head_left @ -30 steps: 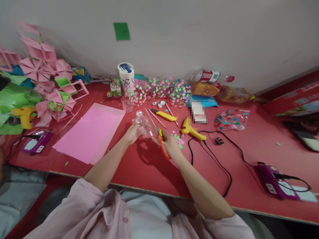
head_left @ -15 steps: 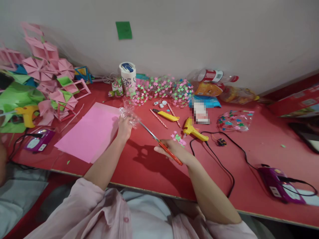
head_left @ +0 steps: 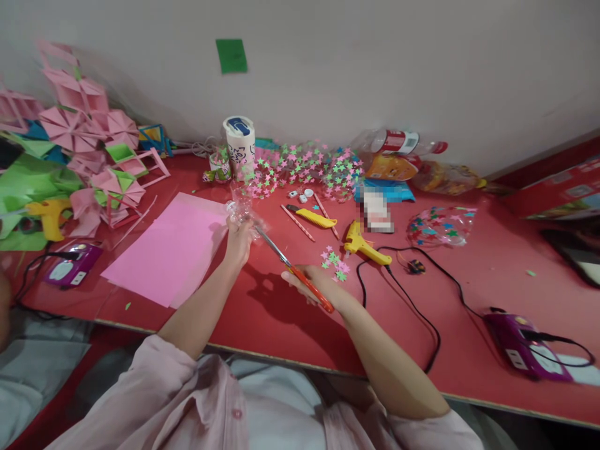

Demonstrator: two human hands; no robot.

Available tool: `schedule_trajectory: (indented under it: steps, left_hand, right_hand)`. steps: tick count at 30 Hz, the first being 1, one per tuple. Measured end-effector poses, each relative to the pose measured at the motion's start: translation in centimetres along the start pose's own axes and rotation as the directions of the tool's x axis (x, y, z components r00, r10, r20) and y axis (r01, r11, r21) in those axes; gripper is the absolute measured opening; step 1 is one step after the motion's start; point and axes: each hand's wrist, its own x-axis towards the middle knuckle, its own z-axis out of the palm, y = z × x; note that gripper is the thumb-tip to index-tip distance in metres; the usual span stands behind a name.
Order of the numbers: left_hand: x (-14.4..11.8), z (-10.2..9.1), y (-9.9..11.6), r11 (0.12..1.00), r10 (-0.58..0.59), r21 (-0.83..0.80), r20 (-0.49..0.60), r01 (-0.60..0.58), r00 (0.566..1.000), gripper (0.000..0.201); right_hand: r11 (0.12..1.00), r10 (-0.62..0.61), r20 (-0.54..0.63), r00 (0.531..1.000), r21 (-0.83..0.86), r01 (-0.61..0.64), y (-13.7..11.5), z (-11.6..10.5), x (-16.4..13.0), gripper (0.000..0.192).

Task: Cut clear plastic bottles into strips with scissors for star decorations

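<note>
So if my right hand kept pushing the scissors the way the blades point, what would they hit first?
Probably the clear plastic bottle in your left hand; the scissors in your right hand already reach it, though depth is unclear.

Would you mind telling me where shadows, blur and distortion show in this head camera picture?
In the head view, the hands throw a dark shadow on the red table below them; the left hand holds a clear plastic piece that reads smeared and hard to make out, next to the scissors in the right hand; the table edge bows from lens distortion, and a card is pixelated.
</note>
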Motion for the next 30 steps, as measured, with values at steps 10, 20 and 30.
schedule_trajectory:
  steps: [10,20,30]
  left_hand:
    - [-0.2,0.4,0.5,1.0,0.031,0.004,-0.014,-0.031,0.999,0.037]
    - [0.3,0.2,0.5,0.997,0.076,0.032,-0.009,-0.075,0.997,0.036]
    - [1.0,-1.0,-0.7,0.984,0.108,0.139,0.047,-0.113,0.993,0.043]
  right_hand:
    - [0.998,0.01,-0.015,1.0,0.063,-0.009,0.5,0.4,0.4,0.047]
    - [0.989,0.121,-0.026,0.992,0.089,-0.118,-0.6,0.7,0.4,0.049]
    - [0.997,0.016,-0.044,0.999,0.072,-0.013,-0.7,0.7,-0.1,0.049]
